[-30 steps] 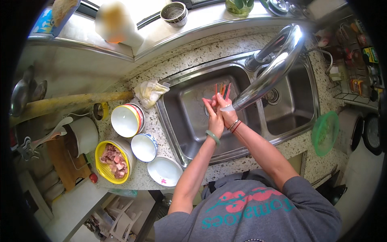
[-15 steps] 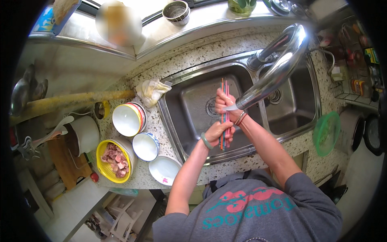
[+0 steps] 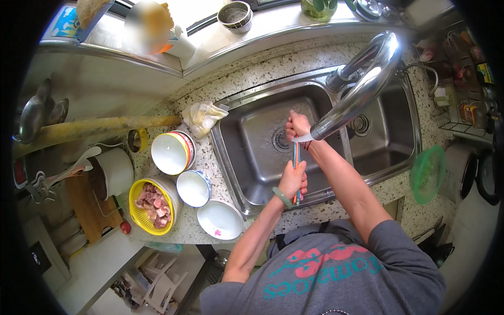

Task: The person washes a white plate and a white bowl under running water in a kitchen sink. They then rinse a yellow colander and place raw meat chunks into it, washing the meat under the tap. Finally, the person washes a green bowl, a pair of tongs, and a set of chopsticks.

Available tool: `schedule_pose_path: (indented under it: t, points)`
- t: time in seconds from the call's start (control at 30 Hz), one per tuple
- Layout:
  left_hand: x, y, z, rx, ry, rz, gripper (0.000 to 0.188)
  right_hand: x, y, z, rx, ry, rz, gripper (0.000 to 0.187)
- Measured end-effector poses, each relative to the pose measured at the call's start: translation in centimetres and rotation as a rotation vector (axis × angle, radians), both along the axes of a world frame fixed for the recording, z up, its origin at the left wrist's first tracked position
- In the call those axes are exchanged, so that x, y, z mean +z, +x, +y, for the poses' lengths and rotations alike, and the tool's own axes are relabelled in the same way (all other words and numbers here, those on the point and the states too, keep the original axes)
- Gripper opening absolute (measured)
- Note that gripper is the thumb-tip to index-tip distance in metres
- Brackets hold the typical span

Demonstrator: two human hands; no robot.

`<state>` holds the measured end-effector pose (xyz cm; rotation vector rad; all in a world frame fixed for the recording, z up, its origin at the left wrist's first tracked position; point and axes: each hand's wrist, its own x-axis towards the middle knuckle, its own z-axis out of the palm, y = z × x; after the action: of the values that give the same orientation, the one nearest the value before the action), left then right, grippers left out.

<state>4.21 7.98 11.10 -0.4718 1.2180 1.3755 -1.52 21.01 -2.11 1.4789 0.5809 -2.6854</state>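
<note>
Over the left sink basin I hold a bundle of thin coloured chopsticks, pink, blue and orange. My left hand is wrapped round their near part, and the near ends stick out below the fist. My right hand is curled closed at the far end of the bundle, whose tips its fingers hide. From the mouth of the chrome tap, water runs onto my right hand and wrist. A green bangle circles my left wrist.
Left of the sink stand stacked bowls, a blue-rimmed bowl, a white bowl and a yellow basket with raw meat. A cloth lies at the sink corner. A green plastic basket is at the right.
My left hand has slid toward me along the chopsticks, away from my right hand. The far tips, which stuck out past my right hand before, no longer show there.
</note>
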Motion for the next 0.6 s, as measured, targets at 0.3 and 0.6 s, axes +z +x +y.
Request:
schedule_pose_path:
  t: [0.3,0.6]
  points:
    - [0.4,-1.8,-1.3,0.149,0.308,-0.344,0.035,5.5,4.4,-1.2,0.037,-0.114,0.258,0.031]
    - [-1.2,0.2,-0.6,0.036,-0.04,0.012,0.042,7.3,4.7,-2.9,0.226,0.329,0.117,0.019]
